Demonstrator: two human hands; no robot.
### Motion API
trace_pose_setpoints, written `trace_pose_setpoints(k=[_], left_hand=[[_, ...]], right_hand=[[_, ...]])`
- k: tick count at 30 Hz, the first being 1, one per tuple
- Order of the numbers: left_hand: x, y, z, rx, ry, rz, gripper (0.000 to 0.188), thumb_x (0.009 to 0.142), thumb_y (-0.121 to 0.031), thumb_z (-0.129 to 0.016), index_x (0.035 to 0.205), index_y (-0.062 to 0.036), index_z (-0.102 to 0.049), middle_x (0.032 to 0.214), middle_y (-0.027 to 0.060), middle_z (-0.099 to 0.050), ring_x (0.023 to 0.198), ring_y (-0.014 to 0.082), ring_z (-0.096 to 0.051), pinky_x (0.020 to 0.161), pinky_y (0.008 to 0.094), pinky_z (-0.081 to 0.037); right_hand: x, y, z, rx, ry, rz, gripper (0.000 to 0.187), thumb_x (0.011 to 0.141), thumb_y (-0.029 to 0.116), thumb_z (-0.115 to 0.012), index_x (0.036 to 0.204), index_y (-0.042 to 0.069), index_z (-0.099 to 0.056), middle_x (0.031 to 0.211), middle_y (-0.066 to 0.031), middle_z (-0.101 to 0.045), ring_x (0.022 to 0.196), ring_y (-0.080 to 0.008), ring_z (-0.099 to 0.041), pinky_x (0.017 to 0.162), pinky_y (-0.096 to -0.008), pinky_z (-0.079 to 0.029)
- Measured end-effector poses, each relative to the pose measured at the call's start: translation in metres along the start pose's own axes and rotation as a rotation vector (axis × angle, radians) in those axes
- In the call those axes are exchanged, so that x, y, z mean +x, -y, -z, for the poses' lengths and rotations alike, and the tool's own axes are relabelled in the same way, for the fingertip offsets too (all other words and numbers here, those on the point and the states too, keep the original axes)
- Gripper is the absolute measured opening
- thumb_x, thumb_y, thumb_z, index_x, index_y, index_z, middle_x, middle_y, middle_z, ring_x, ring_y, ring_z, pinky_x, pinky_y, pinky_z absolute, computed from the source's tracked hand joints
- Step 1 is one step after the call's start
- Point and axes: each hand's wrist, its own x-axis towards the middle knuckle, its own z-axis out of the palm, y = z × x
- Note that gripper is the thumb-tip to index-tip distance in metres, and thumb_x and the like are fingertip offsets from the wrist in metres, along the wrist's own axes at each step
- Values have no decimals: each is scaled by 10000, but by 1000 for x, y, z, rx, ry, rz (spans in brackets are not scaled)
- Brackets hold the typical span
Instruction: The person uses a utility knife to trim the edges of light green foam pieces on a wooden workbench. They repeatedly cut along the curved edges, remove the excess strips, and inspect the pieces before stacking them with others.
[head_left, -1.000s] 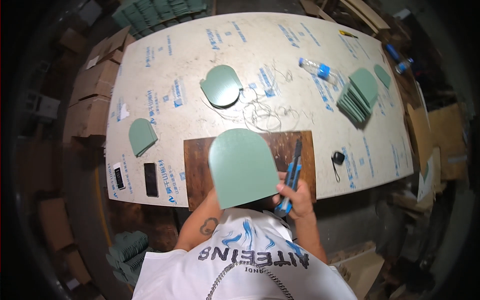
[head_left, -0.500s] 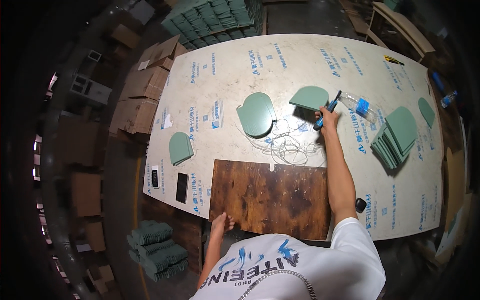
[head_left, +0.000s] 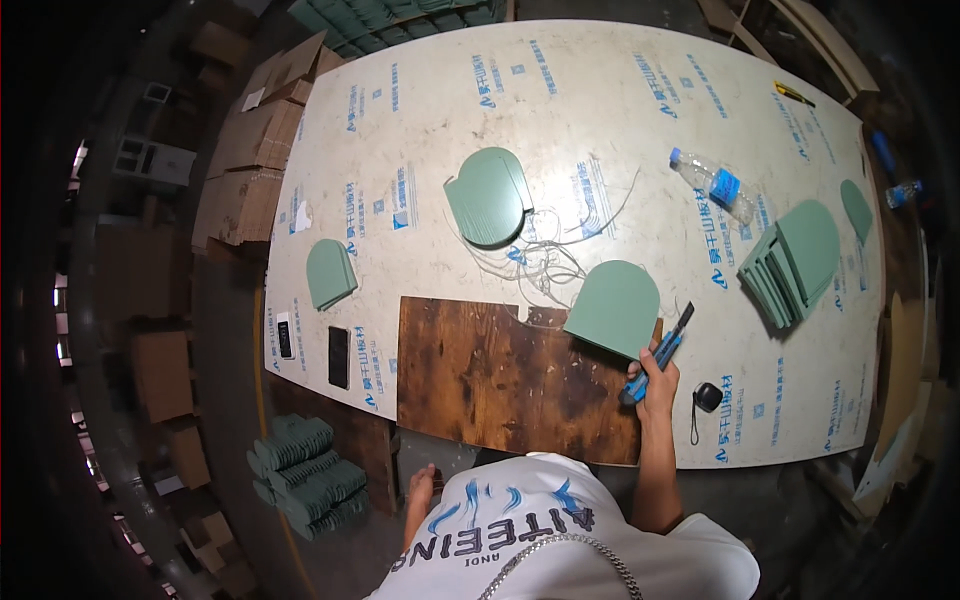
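My right hand (head_left: 657, 385) is closed around a blue utility knife (head_left: 660, 355), its dark blade pointing up and away. The same hand grips the near edge of a green round-topped panel (head_left: 615, 305), held over the right end of a dark brown wooden board (head_left: 510, 385). It may be more than one panel thick; I cannot tell. My left hand (head_left: 421, 488) hangs low beside my shirt, just off the near table edge, with its fingers loosely apart and nothing seen in them.
Tangled clear strands (head_left: 545, 265) lie beside a stack of green panels (head_left: 488, 200). More panels (head_left: 790, 265) lean at the right near a plastic bottle (head_left: 715, 185). A phone (head_left: 339, 357), a small black case (head_left: 706, 398) and a yellow-handled tool (head_left: 793, 92) rest on the table.
My right hand has drawn back toward me, bringing the knife and the green panel from the table's middle to over the brown board. My left hand has dropped lower, off the board's edge.
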Motion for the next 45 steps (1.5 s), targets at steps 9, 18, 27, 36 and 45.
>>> trace_pose_setpoints(k=[9, 18, 27, 36, 45], left_hand=[[24, -27, 9, -139, 17, -5, 443, 1018, -386, -581, 1062, 40, -694, 986, 135, -718, 858, 259, -682, 753, 361, -537], [3, -36, 14, -54, -120, -88, 404, 1018, -377, -587, 1060, 11, -692, 933, 118, -711, 810, 225, -685, 728, 350, -543], [5, -17, -11, -87, -23, -217, 385, 1008, -390, -615, 1020, -10, -673, 872, 67, -676, 792, 176, -648, 734, 320, -517], [7, -16, -2, -449, 8, -99, 328, 1023, -351, -606, 1003, -31, -677, 873, 75, -709, 723, 176, -680, 618, 305, -566], [25, -162, 4, -637, 447, -417, 480, 1024, -467, -572, 1147, -4, -615, 1029, 104, -668, 945, 214, -667, 857, 361, -561]], right_hand=[[200, 82, -125, 85, 221, 200, 86, 948, 84, -661, 998, 43, -606, 772, -66, -634, 618, -173, -628, 537, -308, -510], [272, 105, -217, -233, -110, 171, 287, 982, 199, -625, 937, -84, -612, 821, -167, -684, 627, -246, -694, 491, -323, -531], [141, -13, -297, -552, 304, 71, 246, 846, 109, -696, 886, -126, -638, 693, -158, -697, 511, -225, -679, 438, -291, -516], [142, -41, -317, -377, 239, 215, 211, 725, 97, -778, 768, -5, -597, 635, -82, -629, 500, -161, -610, 450, -301, -466], [-20, -45, -276, -287, 502, 149, 138, 822, 126, -690, 798, -5, -655, 632, -45, -620, 506, -121, -554, 485, -279, -424]])
